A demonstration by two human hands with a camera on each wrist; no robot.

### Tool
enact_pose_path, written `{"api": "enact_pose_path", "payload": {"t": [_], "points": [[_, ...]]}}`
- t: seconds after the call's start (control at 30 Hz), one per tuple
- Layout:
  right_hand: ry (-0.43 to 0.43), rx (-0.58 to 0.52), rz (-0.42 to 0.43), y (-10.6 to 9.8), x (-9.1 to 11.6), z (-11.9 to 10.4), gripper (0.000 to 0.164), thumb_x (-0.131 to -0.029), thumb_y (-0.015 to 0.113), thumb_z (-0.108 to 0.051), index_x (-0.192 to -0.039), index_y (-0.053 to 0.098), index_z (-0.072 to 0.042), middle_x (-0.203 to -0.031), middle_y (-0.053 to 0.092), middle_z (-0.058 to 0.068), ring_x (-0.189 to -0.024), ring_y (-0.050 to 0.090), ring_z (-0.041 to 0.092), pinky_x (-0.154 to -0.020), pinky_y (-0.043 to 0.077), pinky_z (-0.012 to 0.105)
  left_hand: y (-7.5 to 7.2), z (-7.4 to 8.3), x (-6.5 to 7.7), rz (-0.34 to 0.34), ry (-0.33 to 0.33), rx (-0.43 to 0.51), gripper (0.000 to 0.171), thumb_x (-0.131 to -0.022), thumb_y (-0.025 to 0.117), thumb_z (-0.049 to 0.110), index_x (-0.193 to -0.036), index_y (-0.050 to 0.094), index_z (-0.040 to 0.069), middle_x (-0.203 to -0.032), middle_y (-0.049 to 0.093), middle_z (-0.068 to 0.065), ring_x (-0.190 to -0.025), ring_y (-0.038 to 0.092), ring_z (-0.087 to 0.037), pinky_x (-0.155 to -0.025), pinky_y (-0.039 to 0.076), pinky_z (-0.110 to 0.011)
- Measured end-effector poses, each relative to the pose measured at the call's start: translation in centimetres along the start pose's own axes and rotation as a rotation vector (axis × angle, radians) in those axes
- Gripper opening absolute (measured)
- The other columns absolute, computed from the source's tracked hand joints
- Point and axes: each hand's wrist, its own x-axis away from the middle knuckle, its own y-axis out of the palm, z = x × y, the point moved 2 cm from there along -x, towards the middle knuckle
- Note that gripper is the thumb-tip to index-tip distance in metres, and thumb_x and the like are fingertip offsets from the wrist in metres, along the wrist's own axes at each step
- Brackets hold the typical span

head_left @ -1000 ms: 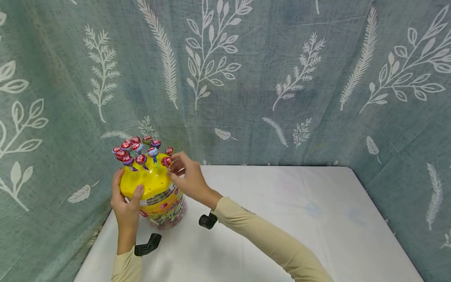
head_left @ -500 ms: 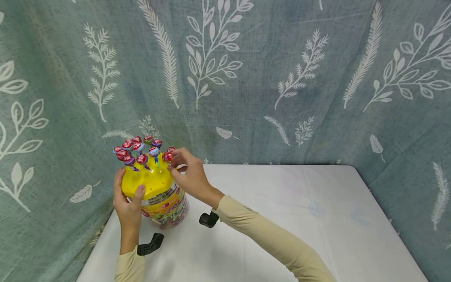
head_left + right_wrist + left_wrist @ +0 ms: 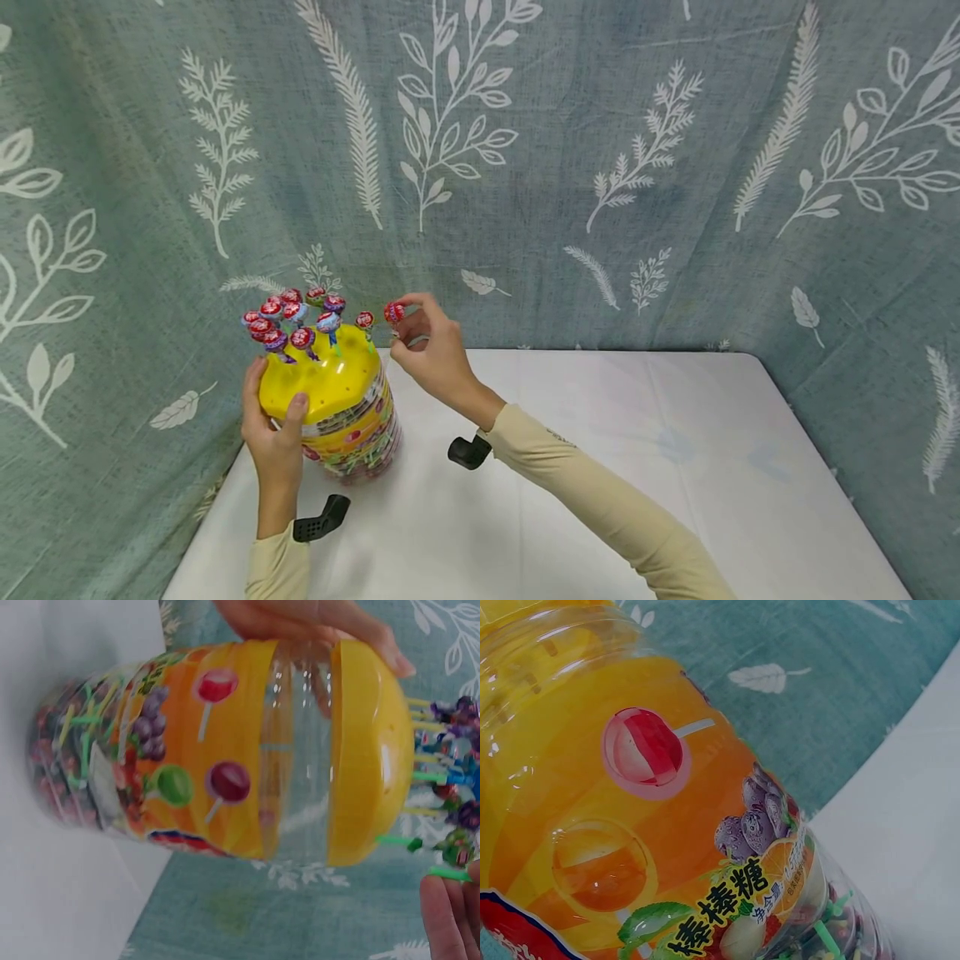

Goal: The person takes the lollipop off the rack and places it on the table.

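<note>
A large clear lollipop jar (image 3: 356, 440) with an orange printed label and a domed yellow lid (image 3: 333, 385) stands at the table's left side. My left hand (image 3: 272, 437) grips the lid's near left side, thumb on top and fingers round the edge. Several wrapped lollipops (image 3: 303, 338) stand upright in holes in the lid. One lollipop (image 3: 364, 320) stands apart at the lid's right. Just right of the lid, my right hand (image 3: 437, 350) pinches a red-wrapped lollipop (image 3: 393, 312). Its green stick (image 3: 448, 874) shows between my fingers in the right wrist view.
More lollipops with green and yellow sticks fill the jar's bottom (image 3: 71, 761). A white cloth covers the table (image 3: 600, 483). Behind it hangs a grey-green leaf-patterned curtain (image 3: 540, 183). A black wrist camera (image 3: 321, 518) sits on my left wrist, another (image 3: 469, 452) on my right.
My right hand has moved up and right, away from the lid, with a red lollipop lifted from its right side. My left hand keeps its hold on the lid.
</note>
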Motion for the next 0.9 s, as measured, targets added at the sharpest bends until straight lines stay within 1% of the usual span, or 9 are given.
{"api": "enact_pose_path", "payload": {"t": [0.1,0.23,0.3,0.47,0.53,0.67,0.77,0.9], "points": [[0.02,-0.003,-0.006,-0.5,0.1,0.3,0.047,-0.08,0.062,0.007,-0.123,0.048,-0.007,-0.087,0.065,0.014,-0.071,0.062,0.019,-0.063,0.052,0.023,0.0,0.0,0.0,0.004,-0.008,-0.002,0.065,-0.085,0.058,0.014,-0.145,0.036,0.024,-0.149,0.032,0.002,-0.125,0.041,-0.018,-0.099,0.038,-0.024],[0.046,-0.024,-0.025,-1.0,0.2,0.8,0.05,-0.079,0.062,0.009,-0.125,0.047,-0.003,-0.089,0.064,0.02,-0.072,0.063,0.027,-0.063,0.053,0.031,0.0,0.0,0.0,0.008,-0.014,-0.007,0.065,-0.086,0.058,0.015,-0.145,0.036,0.026,-0.147,0.034,0.004,-0.122,0.043,-0.018,-0.096,0.04,-0.022],[0.063,-0.02,-0.025,-1.2,0.2,1.1,0.051,-0.078,0.063,0.01,-0.125,0.047,-0.003,-0.088,0.063,0.019,-0.071,0.063,0.027,-0.062,0.053,0.033,0.1,0.0,0.0,0.006,-0.011,-0.008,0.065,-0.086,0.058,0.015,-0.146,0.035,0.026,-0.147,0.035,0.004,-0.122,0.043,-0.018,-0.096,0.04,-0.022],[0.115,0.004,-0.014,-1.6,0.2,2.3,0.051,-0.076,0.063,0.01,-0.122,0.049,-0.006,-0.085,0.062,0.013,-0.069,0.062,0.02,-0.06,0.052,0.028,0.3,0.0,-0.2,0.003,-0.012,-0.006,0.065,-0.086,0.058,0.016,-0.146,0.035,0.025,-0.148,0.034,0.004,-0.123,0.043,-0.018,-0.098,0.039,-0.023],[0.137,0.003,-0.019,-1.6,0.3,2.9,0.051,-0.075,0.063,0.01,-0.121,0.049,-0.006,-0.084,0.062,0.013,-0.069,0.062,0.019,-0.059,0.052,0.026,0.3,-0.1,-0.2,0.008,-0.018,-0.007,0.065,-0.085,0.058,0.016,-0.146,0.035,0.026,-0.148,0.034,0.004,-0.123,0.042,-0.017,-0.098,0.039,-0.024],[0.188,-0.01,-0.04,-1.6,0.9,4.2,0.052,-0.075,0.064,0.009,-0.123,0.048,-0.003,-0.085,0.063,0.017,-0.069,0.062,0.021,-0.059,0.052,0.025,0.2,-0.3,0.0,0.019,-0.025,-0.007,0.066,-0.085,0.059,0.016,-0.146,0.035,0.024,-0.147,0.035,0.003,-0.122,0.043,-0.017,-0.098,0.039,-0.024],[0.238,-0.029,-0.048,-1.5,1.3,5.3,0.052,-0.076,0.064,0.01,-0.125,0.048,-0.001,-0.086,0.063,0.018,-0.069,0.063,0.025,-0.059,0.053,0.027,0.2,-0.3,0.0,0.021,-0.018,0.003,0.066,-0.085,0.059,0.015,-0.146,0.036,0.022,-0.147,0.036,0.003,-0.121,0.043,-0.017,-0.097,0.039,-0.022],[0.309,-0.028,-0.056,-1.3,1.8,6.8,0.053,-0.076,0.064,0.01,-0.125,0.048,-0.002,-0.085,0.063,0.018,-0.068,0.064,0.027,-0.056,0.053,0.028,0.2,-0.4,0.1,0.025,-0.012,0.011,0.065,-0.085,0.058,0.014,-0.146,0.036,0.022,-0.147,0.035,0.003,-0.12,0.043,-0.017,-0.096,0.039,-0.021]]}}
